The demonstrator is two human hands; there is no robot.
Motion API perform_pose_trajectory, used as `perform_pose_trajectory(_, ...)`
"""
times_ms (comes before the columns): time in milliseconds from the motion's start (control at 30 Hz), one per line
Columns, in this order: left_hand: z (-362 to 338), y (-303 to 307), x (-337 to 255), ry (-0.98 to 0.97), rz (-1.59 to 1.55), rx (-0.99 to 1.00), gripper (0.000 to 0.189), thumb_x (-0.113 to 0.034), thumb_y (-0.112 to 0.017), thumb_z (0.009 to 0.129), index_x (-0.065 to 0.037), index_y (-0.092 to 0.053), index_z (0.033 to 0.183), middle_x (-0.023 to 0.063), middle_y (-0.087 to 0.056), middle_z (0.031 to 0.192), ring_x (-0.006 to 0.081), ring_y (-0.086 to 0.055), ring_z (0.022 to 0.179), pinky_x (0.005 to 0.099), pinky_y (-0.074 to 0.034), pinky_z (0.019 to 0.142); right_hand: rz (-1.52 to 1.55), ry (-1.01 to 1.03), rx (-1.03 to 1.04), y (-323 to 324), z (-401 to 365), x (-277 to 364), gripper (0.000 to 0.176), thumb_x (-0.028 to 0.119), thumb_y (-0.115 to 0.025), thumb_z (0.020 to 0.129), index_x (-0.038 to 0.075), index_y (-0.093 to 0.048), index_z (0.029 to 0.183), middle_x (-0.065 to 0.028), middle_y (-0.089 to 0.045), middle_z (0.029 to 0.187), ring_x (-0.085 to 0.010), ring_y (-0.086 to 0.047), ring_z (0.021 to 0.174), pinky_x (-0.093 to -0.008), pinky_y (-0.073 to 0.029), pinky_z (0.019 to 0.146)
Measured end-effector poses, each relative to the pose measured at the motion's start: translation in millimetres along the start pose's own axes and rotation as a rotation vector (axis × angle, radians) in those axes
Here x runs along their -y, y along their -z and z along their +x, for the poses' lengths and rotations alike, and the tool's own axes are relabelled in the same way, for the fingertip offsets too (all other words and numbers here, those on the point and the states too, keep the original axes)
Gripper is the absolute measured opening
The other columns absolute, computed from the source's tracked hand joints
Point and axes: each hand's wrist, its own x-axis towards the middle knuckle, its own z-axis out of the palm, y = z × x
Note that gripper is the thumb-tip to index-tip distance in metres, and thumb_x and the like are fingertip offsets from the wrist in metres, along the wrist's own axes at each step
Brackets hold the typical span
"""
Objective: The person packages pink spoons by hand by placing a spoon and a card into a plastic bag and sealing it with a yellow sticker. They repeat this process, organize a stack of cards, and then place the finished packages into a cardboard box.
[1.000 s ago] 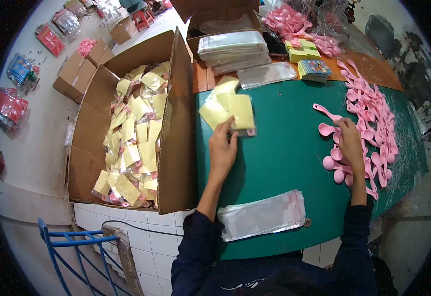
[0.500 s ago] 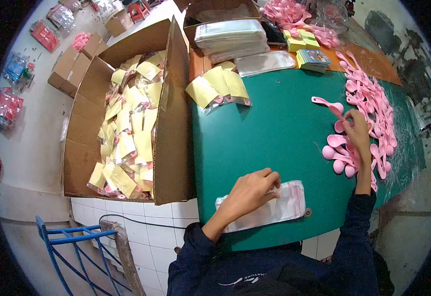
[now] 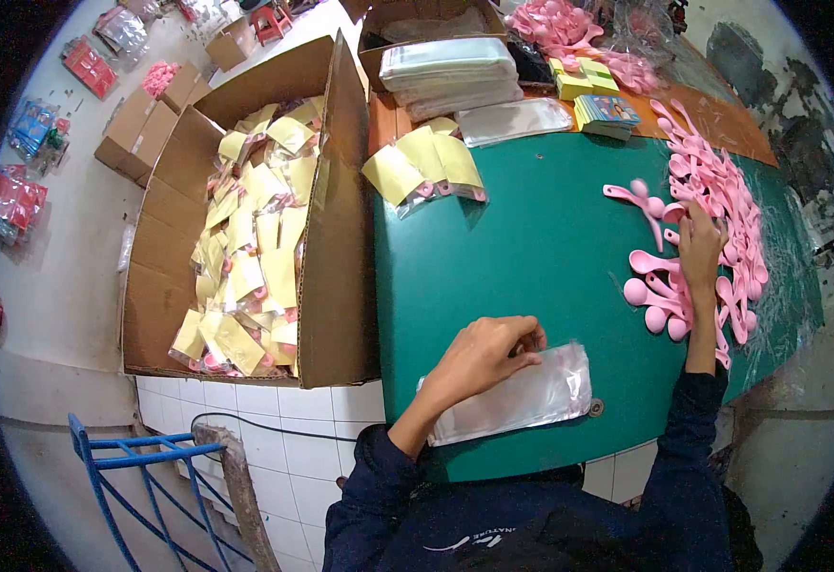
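Observation:
My right hand (image 3: 700,243) reaches into the long pile of pink measuring spoons (image 3: 736,229) at the table's right side. Its fingers are closed on a pink spoon (image 3: 673,213), whose bowl shows left of the fingertips. Just left of that, two pink spoons (image 3: 644,202) lie crossed on the green tabletop. More spoons (image 3: 655,296) lie below them, beside my right wrist. My left hand (image 3: 493,357) hovers over or rests on a stack of clear plastic bags (image 3: 541,391) near the front edge. Its fingers are bent, with thumb and forefinger apart and nothing visible between them.
A large cardboard box (image 3: 336,238) left of the table holds many packed bags with yellow cards. Several similar packets (image 3: 422,167) lie on the table's far left. Behind stand stacked clear bags (image 3: 450,71) and card stacks (image 3: 606,114). A blue metal frame (image 3: 140,443) stands lower left.
My right hand has moved up slightly to another spoon in the pile. One more spoon now lies across the single one. My left thumb and forefinger have spread a little.

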Motion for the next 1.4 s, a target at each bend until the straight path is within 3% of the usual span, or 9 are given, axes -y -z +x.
perform_pose_trajectory(200, -1.1, 5.9, 1.2, -0.012, -0.112, -0.061, 0.016, -0.015, -0.064, 0.081, -0.003, -0.058, 0.088, 0.0103, -0.066, 0.076, 0.0208, -0.066, 0.071, 0.0299, -0.049, 0.063, 0.469, -0.177, 0.104, 25.1, 8.0, 45.8, 0.019, 0.014, -0.045, 0.090, 0.007, -0.057, 0.103, -0.0073, -0.059, 0.081, -0.0202, -0.055, 0.067, -0.0326, -0.042, 0.062)
perform_pose_trajectory(300, -1.0, 7.5, 1.3, -0.009, -0.093, -0.064, 0.015, -0.015, -0.063, 0.082, -0.003, -0.057, 0.089, 0.0101, -0.066, 0.077, 0.0203, -0.067, 0.073, 0.0300, -0.050, 0.064, 0.933, -0.299, 0.821, 61.4, 11.3, 87.6, 0.036, 0.023, -0.050, 0.091, 0.011, -0.046, 0.125, -0.0029, -0.056, 0.091, -0.0142, -0.054, 0.072, -0.0264, -0.045, 0.063)
perform_pose_trajectory(400, -2.1, 10.5, -0.3, 0.020, -0.120, -0.028, 0.014, -0.014, -0.061, 0.084, -0.003, -0.056, 0.089, 0.0096, -0.067, 0.081, 0.0177, -0.066, 0.076, 0.0296, -0.050, 0.066, 1.177, 0.249, 1.273, 70.4, 7.2, 106.0, 0.053, 0.023, -0.061, 0.085, 0.004, -0.037, 0.128, -0.0097, -0.056, 0.102, -0.0164, -0.057, 0.083, -0.0281, -0.047, 0.067)
perform_pose_trajectory(567, -2.2, 9.2, 8.2, -0.058, -0.382, -0.070, 0.015, -0.013, -0.060, 0.085, -0.001, -0.050, 0.088, 0.0111, -0.067, 0.086, 0.0177, -0.065, 0.081, 0.0299, -0.051, 0.071, 0.958, 0.472, 1.433, 54.5, 1.4, 103.9, 0.038, 0.023, -0.061, 0.084, 0.004, -0.051, 0.114, -0.0098, -0.063, 0.094, -0.0189, -0.063, 0.081, -0.0311, -0.049, 0.067)
perform_pose_trajectory(700, -1.7, 14.2, 9.2, 0.040, -0.758, -0.063, 0.018, -0.010, -0.059, 0.086, -0.001, -0.045, 0.092, 0.0145, -0.066, 0.088, 0.0186, -0.064, 0.085, 0.0302, -0.052, 0.074, 1.006, 0.363, 1.339, 62.3, 4.7, 103.5, 0.030, 0.021, -0.063, 0.082, 0.003, -0.057, 0.105, -0.0079, -0.065, 0.086, -0.0163, -0.063, 0.076, -0.0303, -0.049, 0.065)
perform_pose_trajectory(867, 4.8, 22.5, 15.1, 0.156, -0.760, -0.216, 0.022, -0.004, -0.059, 0.086, -0.001, -0.043, 0.101, 0.0183, -0.065, 0.089, 0.0188, -0.064, 0.084, 0.0282, -0.053, 0.072, 1.014, 0.191, 1.213, 73.4, 25.0, 98.1, 0.025, 0.018, -0.064, 0.080, 0.003, -0.059, 0.100, -0.0044, -0.063, 0.084, -0.0103, -0.058, 0.072, -0.0269, -0.047, 0.063)
perform_pose_trajectory(1067, 26.9, 73.4, 2.5, 0.111, -0.656, -0.341, 0.024, -0.003, -0.060, 0.084, -0.003, -0.045, 0.103, 0.0165, -0.066, 0.089, 0.0173, -0.065, 0.082, 0.0234, -0.050, 0.066, 1.282, -0.157, 0.552, 41.9, 76.8, 124.7, 0.024, 0.003, -0.058, 0.083, 0.000, -0.051, 0.105, -0.0078, -0.061, 0.095, -0.0114, -0.057, 0.083, -0.0242, -0.047, 0.075)
perform_pose_trajectory(1200, 34.8, 113.0, -3.2, 0.080, -0.524, -0.367, 0.038, -0.009, -0.072, 0.076, -0.004, -0.051, 0.107, 0.0067, -0.067, 0.084, 0.0123, -0.064, 0.078, 0.0217, -0.048, 0.064, 1.376, -0.077, 0.281, 38.8, 107.7, 156.5, 0.022, 0.010, -0.049, 0.091, -0.004, -0.052, 0.108, -0.0107, -0.063, 0.092, -0.0135, -0.061, 0.082, -0.0248, -0.050, 0.073)
perform_pose_trajectory(1400, 41.1, 128.3, -3.0, 0.033, -0.546, -0.435, 0.037, -0.010, -0.069, 0.079, -0.004, -0.051, 0.110, 0.0079, -0.067, 0.086, 0.0127, -0.064, 0.080, 0.0225, -0.048, 0.067, 1.296, -0.101, 0.129, 37.0, 114.9, 192.3, 0.019, 0.011, -0.052, 0.090, -0.001, -0.058, 0.103, -0.0067, -0.063, 0.084, -0.0117, -0.062, 0.076, -0.0244, -0.051, 0.069)
